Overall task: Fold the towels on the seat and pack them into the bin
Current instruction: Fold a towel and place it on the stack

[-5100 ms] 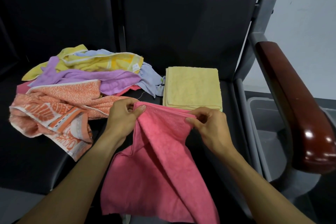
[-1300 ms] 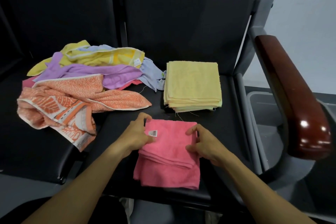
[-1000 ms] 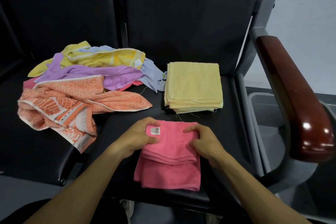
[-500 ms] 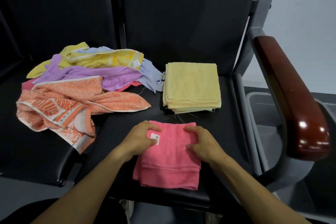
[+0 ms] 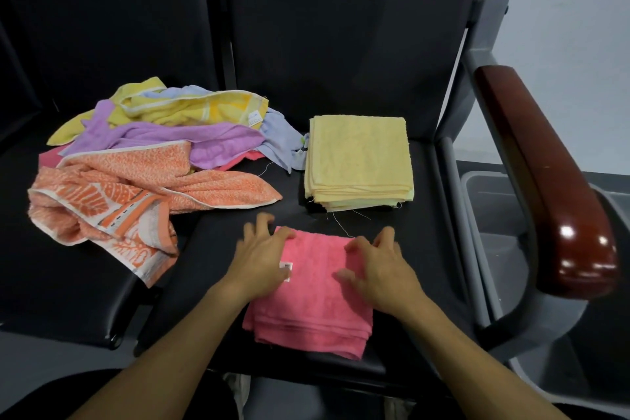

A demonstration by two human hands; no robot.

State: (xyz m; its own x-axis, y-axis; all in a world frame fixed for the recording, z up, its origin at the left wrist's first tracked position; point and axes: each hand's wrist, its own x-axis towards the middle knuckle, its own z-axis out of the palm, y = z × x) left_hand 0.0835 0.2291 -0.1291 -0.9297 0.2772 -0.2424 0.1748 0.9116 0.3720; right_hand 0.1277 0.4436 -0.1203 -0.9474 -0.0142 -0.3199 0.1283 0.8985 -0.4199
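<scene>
I saw both hands lying flat on the pink towel [image 5: 312,297], with the forearms coming in from the lower edge of the picture. The left hand [image 5: 260,257] pressed the left far corner of it, fingers spread and nearly straight, some fingertips reaching past the edge onto the black seat [image 5: 218,239]. The right hand [image 5: 378,266] pressed the right far part in the same way, fingers spread and a little blurred. Neither hand gripped anything; the palms only rested on the cloth.

Beyond the pink towel, at its far right side, a stack of folded yellow towels [image 5: 358,160] lay on the same seat, near it but not touching, with some loose threads hanging from the near edge. To the far left of the pink towel was a heap of unfolded towels [image 5: 146,160]: an orange patterned one in front, then a purple one, a yellow one and a pale blue one behind. Right of the pink towel, past the seat edge, stood the grey frame with a dark red armrest [image 5: 552,181], and under and behind that armrest I saw a grey bin [image 5: 494,208]. The armrest hid a part of the bin.

The pink towel was folded to a rough square in several layers, the layered edges showing at the side nearest to me. A small white label [image 5: 286,270] lay on top beside the left thumb.
</scene>
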